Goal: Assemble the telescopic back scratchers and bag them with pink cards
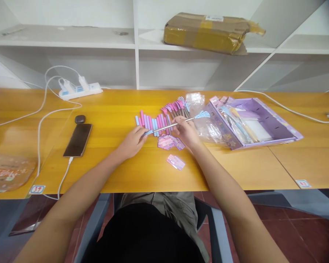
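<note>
A back scratcher with a metal rod [164,127], a light blue handle and a blue hand-shaped head [202,114] is held slantwise above the table. My left hand [134,141] is closed on its handle end. Farther up, my right hand [185,129] pinches the rod near the head. Beneath it lies a row of pink, purple and blue handles [146,120], with pink and blue hand-shaped heads [176,106] behind my right hand. Small pink printed cards [166,141] lie just in front of the row, and a few more cards [176,162] lie closer to me.
To the right stands a purple box [276,117] holding wrapped back scratchers, with clear plastic bags [208,131] beside it. On the left are a phone [78,140], a small dark case [80,119] and a power strip [80,90] with cables. A taped carton [205,33] rests on the shelf.
</note>
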The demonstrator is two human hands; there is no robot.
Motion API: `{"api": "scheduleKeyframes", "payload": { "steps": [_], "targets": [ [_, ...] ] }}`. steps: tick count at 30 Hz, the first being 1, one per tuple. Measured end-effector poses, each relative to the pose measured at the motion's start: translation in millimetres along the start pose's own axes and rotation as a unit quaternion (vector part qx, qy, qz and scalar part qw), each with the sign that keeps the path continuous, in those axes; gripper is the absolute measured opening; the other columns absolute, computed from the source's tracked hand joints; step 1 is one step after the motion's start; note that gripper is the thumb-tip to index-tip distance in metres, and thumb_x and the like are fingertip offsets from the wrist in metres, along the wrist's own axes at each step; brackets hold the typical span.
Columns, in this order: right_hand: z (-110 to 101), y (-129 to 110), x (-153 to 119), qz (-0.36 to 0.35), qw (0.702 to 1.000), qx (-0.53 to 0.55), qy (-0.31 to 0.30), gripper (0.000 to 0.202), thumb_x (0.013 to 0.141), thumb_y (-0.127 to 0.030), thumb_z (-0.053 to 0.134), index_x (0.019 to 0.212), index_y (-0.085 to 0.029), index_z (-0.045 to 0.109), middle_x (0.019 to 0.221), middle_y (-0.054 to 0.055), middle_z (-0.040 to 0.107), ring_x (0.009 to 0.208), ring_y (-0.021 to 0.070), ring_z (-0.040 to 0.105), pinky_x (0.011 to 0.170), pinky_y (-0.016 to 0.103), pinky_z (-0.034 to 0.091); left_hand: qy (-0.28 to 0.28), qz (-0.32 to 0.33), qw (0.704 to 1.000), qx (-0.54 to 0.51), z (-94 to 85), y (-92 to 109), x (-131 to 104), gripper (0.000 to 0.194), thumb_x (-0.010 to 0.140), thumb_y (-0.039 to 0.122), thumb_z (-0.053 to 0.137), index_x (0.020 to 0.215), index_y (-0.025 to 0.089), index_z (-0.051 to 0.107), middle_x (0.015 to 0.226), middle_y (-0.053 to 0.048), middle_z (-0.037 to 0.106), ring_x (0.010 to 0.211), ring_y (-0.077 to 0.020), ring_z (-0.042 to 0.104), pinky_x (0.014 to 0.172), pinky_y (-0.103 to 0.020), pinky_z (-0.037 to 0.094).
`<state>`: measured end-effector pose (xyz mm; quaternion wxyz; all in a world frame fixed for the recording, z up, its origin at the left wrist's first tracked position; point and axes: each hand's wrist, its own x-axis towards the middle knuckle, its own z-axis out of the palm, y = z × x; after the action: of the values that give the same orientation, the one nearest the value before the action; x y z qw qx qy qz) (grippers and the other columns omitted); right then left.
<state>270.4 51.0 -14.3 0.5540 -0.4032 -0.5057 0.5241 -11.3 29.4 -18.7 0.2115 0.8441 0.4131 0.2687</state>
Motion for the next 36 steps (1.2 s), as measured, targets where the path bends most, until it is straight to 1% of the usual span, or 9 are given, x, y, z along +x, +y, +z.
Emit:
{"api": "scheduleKeyframes", "payload": {
  "steps": [5,9,16,22,24,27,32,34,36],
  "targets": [
    [-2,1,-1,-0.003,1.000,0.010,-0.015,0.039,0.084,-0.062,0.082,0.086,-0.026,0.070,0.062,-0.005,0.052,0.051,0.0116,0.042,0.049,0.027,0.034,-0.004,-0.001,1.000,-0.005,-0.2,1,0,0.032,0.114,0.031,0.046,0.137,0.022,0.066,0.128,-0.011,0.067,0.121,-0.0260,0.065,0.110,-0.042,0.053],
    [-3,3,-3,-0.001,1.000,0.008,-0.031,0.034,0.086,-0.058,0.082,0.091,-0.026,0.073,0.066,-0.004,0.058,0.053,0.0120,0.045,0.052,0.027,0.035,0.005,0.000,1.000,-0.004,0.4,0,0,0.030,0.114,0.031,0.046,0.134,0.022,0.067,0.126,-0.011,0.067,0.119,-0.0255,0.066,0.110,-0.041,0.053],
    [-5,6,-3,0.006,0.999,0.000,-0.053,0.039,0.087,-0.063,0.081,0.094,-0.025,0.073,0.065,-0.004,0.056,0.054,0.0129,0.044,0.052,0.027,0.035,-0.001,-0.001,1.000,0.020,3.2,-1,0,0.034,0.116,0.034,0.044,0.134,0.024,0.071,0.122,-0.010,0.068,0.114,-0.0244,0.067,0.108,-0.041,0.055],
    [-3,3,-5,0.013,0.997,0.003,-0.076,0.044,0.088,-0.067,0.080,0.095,-0.025,0.075,0.064,-0.004,0.055,0.053,0.0131,0.042,0.053,0.028,0.035,0.005,0.023,1.000,0.009,2.2,-1,-3,0.042,0.116,0.031,0.043,0.151,0.024,0.064,0.136,-0.012,0.069,0.125,-0.0251,0.067,0.116,-0.042,0.052],
    [-3,3,-5,0.008,0.996,0.004,-0.086,0.043,0.089,-0.067,0.081,0.094,-0.024,0.076,0.063,-0.004,0.055,0.053,0.0131,0.042,0.054,0.028,0.035,-0.010,0.033,0.999,0.010,1.3,-1,-4,0.043,0.116,0.030,0.043,0.154,0.025,0.063,0.133,-0.012,0.069,0.119,-0.0243,0.068,0.113,-0.042,0.054],
    [-4,4,-5,0.011,0.995,-0.001,-0.095,0.044,0.089,-0.068,0.081,0.095,-0.024,0.076,0.064,-0.004,0.055,0.054,0.0139,0.043,0.057,0.030,0.042,-0.035,0.045,0.998,0.012,0.7,0,-6,0.042,0.116,0.030,0.043,0.152,0.026,0.065,0.126,-0.011,0.070,0.109,-0.0229,0.069,0.106,-0.040,0.057],
    [-7,-2,-6,0.024,0.994,-0.006,-0.108,0.045,0.089,-0.068,0.081,0.103,-0.025,0.077,0.066,-0.004,0.057,0.057,0.0144,0.048,0.060,0.031,0.046,-0.022,0.051,0.998,0.013,0.1,2,-5,0.041,0.116,0.030,0.043,0.148,0.025,0.067,0.118,-0.010,0.069,0.104,-0.0227,0.068,0.103,-0.039,0.057],
    [-10,-6,-4,0.023,0.994,-0.003,-0.103,0.049,0.089,-0.070,0.081,0.109,-0.025,0.078,0.068,-0.004,0.058,0.060,0.0149,0.052,0.059,0.030,0.047,-0.005,0.046,0.999,0.014,-1.9,3,-4,0.040,0.116,0.030,0.043,0.147,0.025,0.068,0.122,-0.011,0.069,0.109,-0.0233,0.068,0.106,-0.040,0.057],
    [-17,-9,0,0.012,0.998,0.019,-0.065,0.054,0.088,-0.075,0.080,0.110,-0.025,0.078,0.070,-0.003,0.058,0.059,0.0142,0.053,0.056,0.030,0.047,0.011,0.044,0.999,0.013,-5.0,3,-3,0.039,0.116,0.030,0.043,0.146,0.024,0.067,0.129,-0.011,0.070,0.116,-0.0240,0.068,0.111,-0.041,0.055]
  ]
}}
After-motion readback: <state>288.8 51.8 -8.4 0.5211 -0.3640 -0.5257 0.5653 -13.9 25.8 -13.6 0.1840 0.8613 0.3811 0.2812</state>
